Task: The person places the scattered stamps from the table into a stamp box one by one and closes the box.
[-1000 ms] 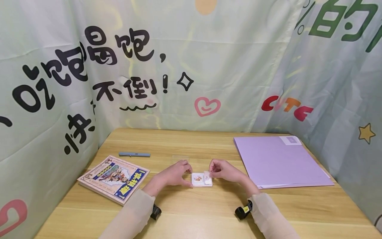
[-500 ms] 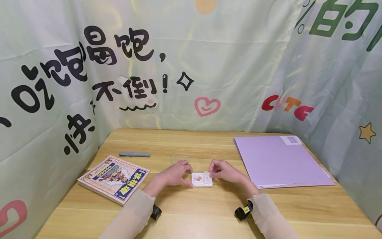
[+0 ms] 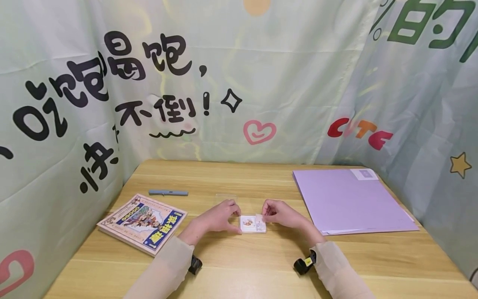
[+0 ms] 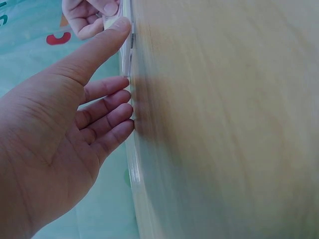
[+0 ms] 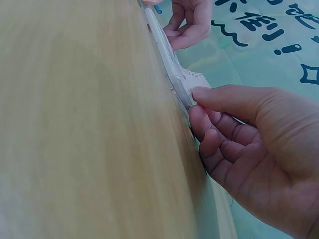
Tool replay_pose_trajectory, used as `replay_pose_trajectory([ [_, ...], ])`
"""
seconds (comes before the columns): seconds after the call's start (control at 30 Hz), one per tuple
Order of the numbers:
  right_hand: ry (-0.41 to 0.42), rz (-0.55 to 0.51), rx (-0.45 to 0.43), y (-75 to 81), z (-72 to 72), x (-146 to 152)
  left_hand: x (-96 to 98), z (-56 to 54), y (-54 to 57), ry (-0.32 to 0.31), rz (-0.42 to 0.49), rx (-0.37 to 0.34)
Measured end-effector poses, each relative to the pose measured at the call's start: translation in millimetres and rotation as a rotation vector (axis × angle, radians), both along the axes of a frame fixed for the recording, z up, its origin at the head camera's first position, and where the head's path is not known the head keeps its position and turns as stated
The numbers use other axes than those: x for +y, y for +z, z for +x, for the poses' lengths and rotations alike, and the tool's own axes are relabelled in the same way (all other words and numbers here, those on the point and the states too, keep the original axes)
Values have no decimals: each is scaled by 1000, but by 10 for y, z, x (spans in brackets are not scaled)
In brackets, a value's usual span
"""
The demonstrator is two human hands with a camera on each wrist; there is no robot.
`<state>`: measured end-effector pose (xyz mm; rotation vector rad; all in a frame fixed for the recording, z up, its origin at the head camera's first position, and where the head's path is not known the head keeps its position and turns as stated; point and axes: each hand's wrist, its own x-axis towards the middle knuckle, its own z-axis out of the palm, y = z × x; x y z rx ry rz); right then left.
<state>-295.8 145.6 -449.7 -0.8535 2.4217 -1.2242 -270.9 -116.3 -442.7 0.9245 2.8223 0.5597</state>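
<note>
A small flat white case [image 3: 247, 229] with a little coloured picture lies mid-table in the head view. My left hand [image 3: 221, 217] holds its left end, thumb at the near corner and fingertips at the far one. At the right end my right hand [image 3: 282, 213] pinches a pale stamp-like paper piece [image 3: 259, 222] between thumb and forefinger. The right wrist view shows the perforated edge of this stamp [image 5: 197, 78] sticking up over the case [image 5: 166, 50]. From the left wrist, the thumb lies along the case's edge and the other fingers are loosely bent.
A clear thin plastic lid or sheet [image 3: 226, 196] lies behind the left hand. To the left are a pink comic book [image 3: 143, 222] and a blue-grey pen [image 3: 168, 192]. A purple folder [image 3: 347, 203] lies at the right. Printed curtains [image 3: 298, 83] hang behind the table.
Both hands stay in place. The stamp in the right hand shifts very slightly to the right over the case's end. The camera view tilts a little.
</note>
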Motion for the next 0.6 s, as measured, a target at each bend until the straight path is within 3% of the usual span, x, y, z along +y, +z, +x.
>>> replay_pose_trajectory([
  [0.6, -3, 11, 9, -21, -5, -18, 1, 1, 10, -2, 1, -7],
])
